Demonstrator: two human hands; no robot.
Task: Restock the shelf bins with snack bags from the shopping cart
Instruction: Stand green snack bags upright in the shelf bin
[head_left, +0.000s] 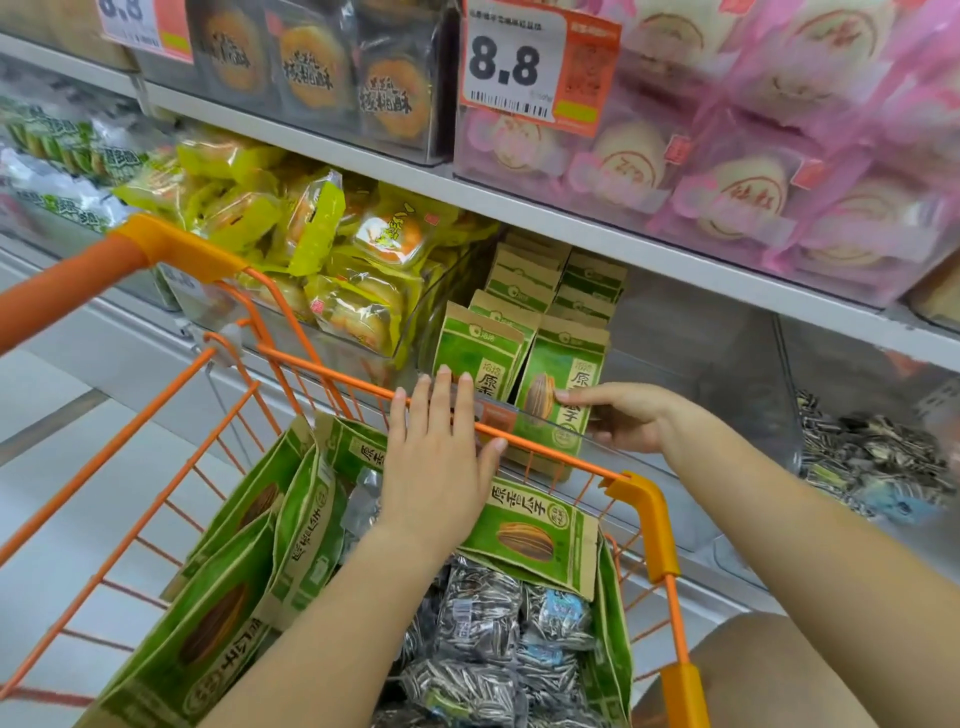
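Note:
An orange wire shopping cart (644, 499) stands against the shelf, filled with green sunflower-seed bags (540, 535) and small grey seed packets (483, 613). In a clear shelf bin (691, 364) two rows of the same green bags stand upright. My right hand (623, 415) grips the front right green bag (563, 374) in that bin, thumb across its face. My left hand (441, 447) reaches flat over the cart's far rim with straight fingers, its fingertips at the front left bag (475, 348).
Yellow pastry packs (311, 234) fill the bin to the left. Loose grey seed packets (872, 457) lie in the bin to the right. The shelf above carries dark cookie packs (311, 67), pink pastry packs (753, 156) and an 8.8 price tag (519, 62).

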